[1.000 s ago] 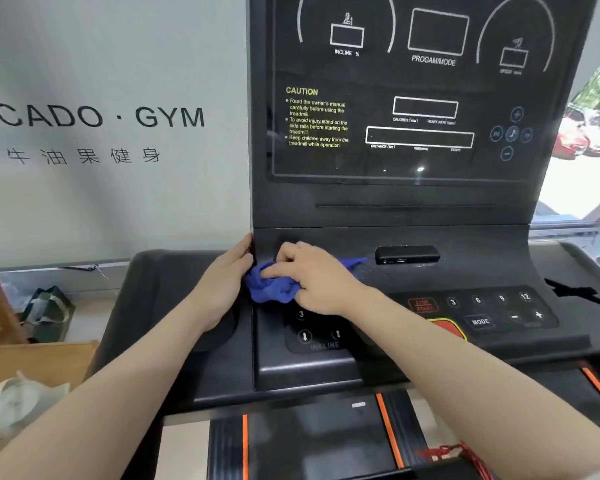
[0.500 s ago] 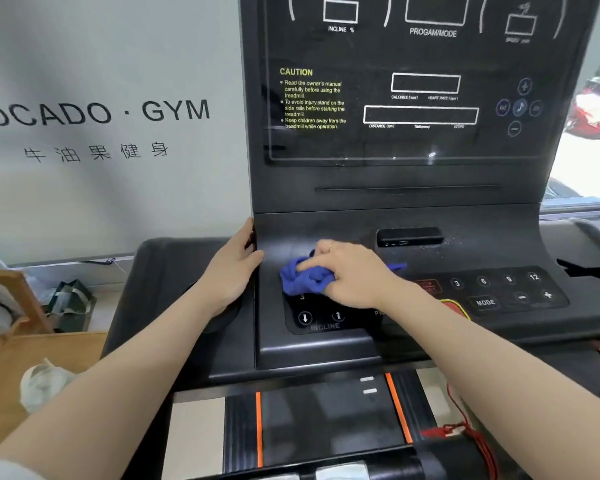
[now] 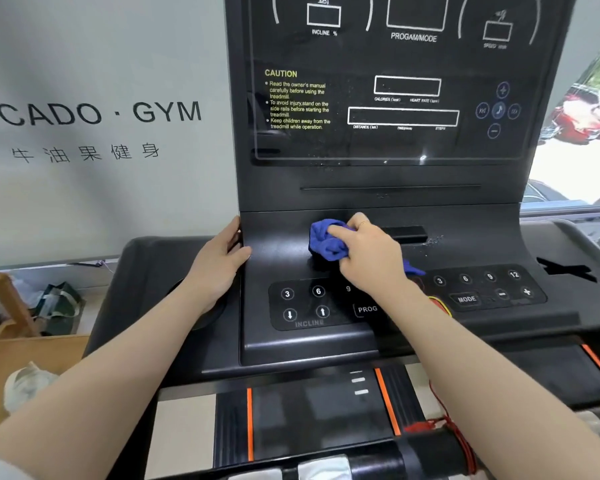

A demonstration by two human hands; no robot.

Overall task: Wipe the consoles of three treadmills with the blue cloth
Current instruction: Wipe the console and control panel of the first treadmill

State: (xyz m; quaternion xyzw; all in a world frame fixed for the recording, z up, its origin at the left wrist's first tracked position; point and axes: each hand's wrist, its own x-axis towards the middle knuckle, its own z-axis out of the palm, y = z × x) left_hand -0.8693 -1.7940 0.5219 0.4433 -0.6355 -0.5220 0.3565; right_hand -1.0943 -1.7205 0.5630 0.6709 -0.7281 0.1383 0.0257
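Note:
A black treadmill console [image 3: 278,244] fills the middle of the head view, with a dark display panel [image 3: 395,98] above and button pads below. My right hand [image 3: 368,254] presses a bunched blue cloth [image 3: 326,240] onto the sloped console surface, just left of a dark slot [image 3: 406,233]. A corner of the cloth sticks out under my wrist. My left hand [image 3: 219,268] rests flat on the console's left edge, fingers apart, holding nothing.
The incline button pad [image 3: 305,303] and the speed pad with MODE key [image 3: 482,289] lie below the cloth. A red safety cord [image 3: 440,410] hangs at lower right. A wall sign [image 3: 94,112], a wooden piece [image 3: 0,306] and bags [image 3: 59,306] are at left. Water droplets [image 3: 433,240] speckle the console.
My right hand has slid the cloth to the right and slightly up the console, uncovering the incline buttons. My left hand has stayed on the left edge. The view has moved closer.

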